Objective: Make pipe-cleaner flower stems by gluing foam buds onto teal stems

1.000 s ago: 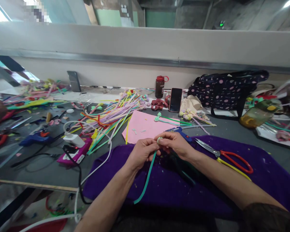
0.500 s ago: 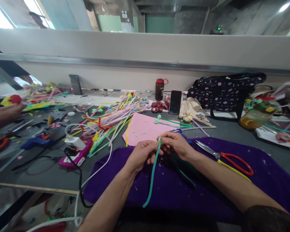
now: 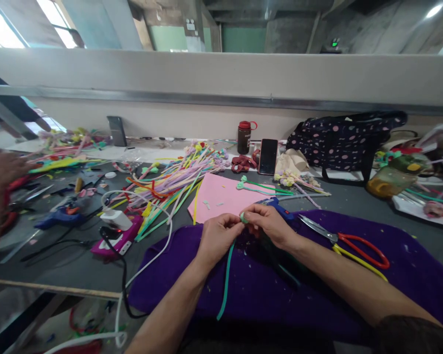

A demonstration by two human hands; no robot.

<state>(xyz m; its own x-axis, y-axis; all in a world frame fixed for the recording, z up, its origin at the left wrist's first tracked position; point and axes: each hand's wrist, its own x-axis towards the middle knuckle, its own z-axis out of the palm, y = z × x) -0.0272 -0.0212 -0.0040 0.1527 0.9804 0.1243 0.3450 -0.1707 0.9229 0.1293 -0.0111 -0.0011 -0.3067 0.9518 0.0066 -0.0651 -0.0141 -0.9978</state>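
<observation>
My left hand and my right hand meet over a purple cloth. Both pinch a green pipe cleaner, its light-green curled end showing between the fingertips. The long stem hangs down below my left fingers. Just beyond lies a pink sheet with small green scraps and two finished-looking curled green pipe cleaners at its right edge. Scissors with red and yellow handles rest right of my right hand. A blue glue gun lies partly behind that hand.
At the left, bundles of coloured pipe cleaners lie beside a magenta power strip and another blue glue gun. A phone, a bottle and a dark patterned bag stand at the back. Another person's hand is at far left.
My fingers have closed further around the curled end, and the hanging stem has shifted slightly left. The other person's hand at far left has moved, and the red-and-yellow item there no longer shows.
</observation>
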